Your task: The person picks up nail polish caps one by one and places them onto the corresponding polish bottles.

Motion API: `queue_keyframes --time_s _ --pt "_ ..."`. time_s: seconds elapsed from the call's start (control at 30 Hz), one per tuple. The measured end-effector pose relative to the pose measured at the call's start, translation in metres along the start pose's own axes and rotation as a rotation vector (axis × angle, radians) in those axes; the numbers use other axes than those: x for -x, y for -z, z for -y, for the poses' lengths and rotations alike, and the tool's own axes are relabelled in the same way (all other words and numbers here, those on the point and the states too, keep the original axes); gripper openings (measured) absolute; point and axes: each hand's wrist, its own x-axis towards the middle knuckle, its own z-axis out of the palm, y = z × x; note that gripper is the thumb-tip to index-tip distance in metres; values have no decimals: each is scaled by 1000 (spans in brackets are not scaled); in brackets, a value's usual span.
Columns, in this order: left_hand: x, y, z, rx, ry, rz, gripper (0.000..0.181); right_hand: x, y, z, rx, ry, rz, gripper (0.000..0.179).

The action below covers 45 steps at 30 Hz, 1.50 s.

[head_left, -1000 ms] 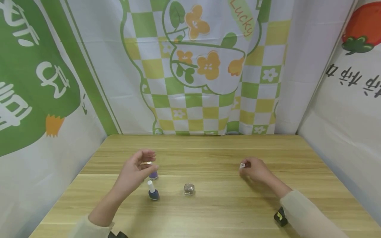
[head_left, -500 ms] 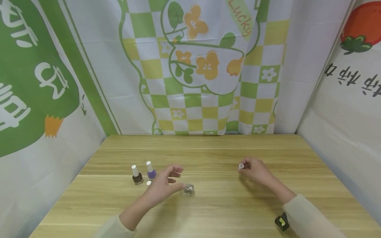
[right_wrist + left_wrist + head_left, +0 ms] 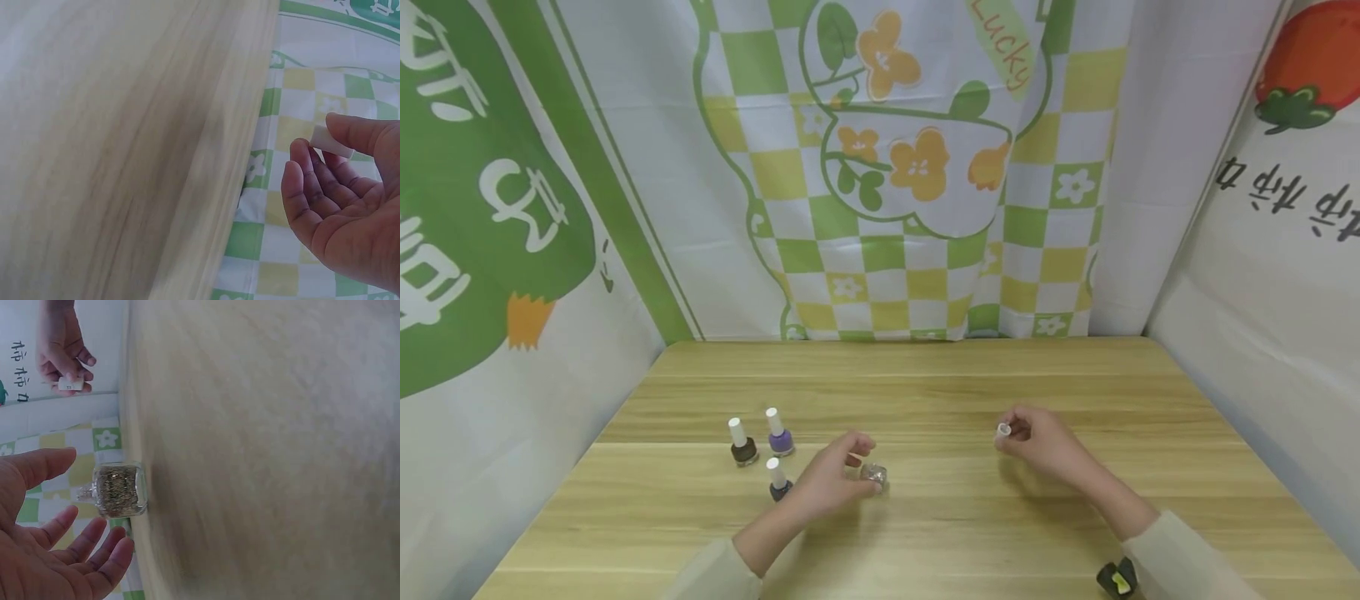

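A small clear bottle of gold-silver glitter nail polish (image 3: 876,474) stands upright on the table, its neck bare of a cap. My left hand (image 3: 830,482) is spread around it, thumb on one side and fingers on the other. In the left wrist view, the fingers stand apart from the glass of the nail polish bottle (image 3: 117,491). Over the right part of the table, my right hand (image 3: 1043,442) pinches a hollow white cap (image 3: 1003,433) between thumb and fingertips. The right wrist view shows the white cap (image 3: 331,142) held above the tabletop.
Left of my left hand stand three white-capped nail polish bottles: a dark brown one (image 3: 744,450), a purple one (image 3: 781,442) and a dark blue one (image 3: 779,490), partly behind the hand. The wooden table (image 3: 925,383) ends at patterned curtains (image 3: 880,275).
My left hand has moved right from beside the capped bottles to the glitter bottle. The right hand keeps the white cap and has shifted slightly nearer to me.
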Motion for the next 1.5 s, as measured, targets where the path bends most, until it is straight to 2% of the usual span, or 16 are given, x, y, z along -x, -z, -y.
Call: queue_keyframes --time_s 0.3,0.73,1.13,1.5 --pt "-4 -6 3 -26 40 22 50 9 -5 9 -25 33 9 16" --pt "-9 -10 7 -95 18 35 31 15 -8 14 -64 106 34 19" --pt "-9 -9 6 -70 27 47 24 21 -13 21 -81 81 43 17" --pt "-7 -8 2 -38 0 49 23 30 -15 31 -54 95 74 15"
